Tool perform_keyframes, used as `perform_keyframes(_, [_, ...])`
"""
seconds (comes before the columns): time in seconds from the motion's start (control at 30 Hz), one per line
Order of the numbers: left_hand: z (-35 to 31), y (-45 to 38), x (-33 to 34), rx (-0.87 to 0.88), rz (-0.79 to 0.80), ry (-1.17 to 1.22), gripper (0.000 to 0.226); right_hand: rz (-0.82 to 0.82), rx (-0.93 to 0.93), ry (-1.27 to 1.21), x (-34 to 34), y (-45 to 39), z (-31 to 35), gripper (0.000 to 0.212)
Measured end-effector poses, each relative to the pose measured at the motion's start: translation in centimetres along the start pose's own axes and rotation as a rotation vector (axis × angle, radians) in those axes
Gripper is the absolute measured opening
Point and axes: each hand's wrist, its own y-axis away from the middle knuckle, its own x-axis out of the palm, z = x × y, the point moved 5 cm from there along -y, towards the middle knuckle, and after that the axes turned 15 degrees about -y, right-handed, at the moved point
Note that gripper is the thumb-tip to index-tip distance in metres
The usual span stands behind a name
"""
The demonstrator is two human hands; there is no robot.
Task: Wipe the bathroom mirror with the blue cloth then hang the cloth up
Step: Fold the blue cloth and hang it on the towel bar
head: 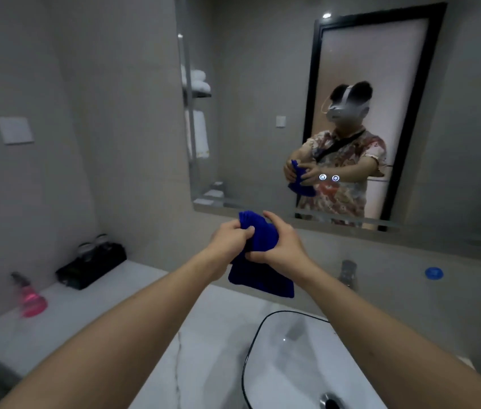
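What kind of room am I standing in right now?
Most likely a hotel-style bathroom. A large wall mirror hangs above a white sink with a tap, set in a pale countertop, and the mirror reflects folded white towels on a rack.

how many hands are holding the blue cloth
2. The left hand pinches the cloth near its top left; the right hand grips its right side. Both are held above the counter, in front of the mirror.
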Motion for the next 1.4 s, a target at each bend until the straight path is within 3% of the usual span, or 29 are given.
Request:
perform_keyframes(0.13, [4.3, 0.5, -3.7, -0.086, -0.027, 0.064, 0.017, 0.126, 0.181, -0.206, 4.9, -0.6, -2.1, 0.106])
perform_keyframes(0.4, [9.9, 0.8, -9.5, -0.172, -0.077, 0.036, 0.018, 0.343, 0.292, -0.239, 12.5, -2.4, -3.2, 0.058])
perform_keyframes(0.7, [14.6, -0.1, -14.7, -0.288, -0.246, 0.046, 0.019, 0.428, 0.257, -0.219, 17.2, -6.3, -4.2, 0.025])
perform_keyframes(0.9, [16.6, -0.3, -17.4, -0.412, -0.310, 0.095, 0.022, 0.457, 0.174, -0.297, 21.2, -9.5, -4.5, 0.022])
perform_keyframes(1.17, [17.4, -1.0, -20.4, -0.427, -0.390, 0.132, 0.022, 0.485, 0.046, -0.328, 26.3, -12.7, -4.3, 0.020])
perform_keyframes(1.3, [18.6, -0.4, -22.3, -0.449, -0.416, 0.157, 0.024, 0.553, 0.078, -0.396, 29.1, -13.4, -3.6, 0.011])
perform_keyframes(1.4, [19.4, -0.1, -23.0, -0.454, -0.326, 0.134, 0.036, 0.567, 0.145, -0.498, 30.9, -13.4, -3.1, 0.009])
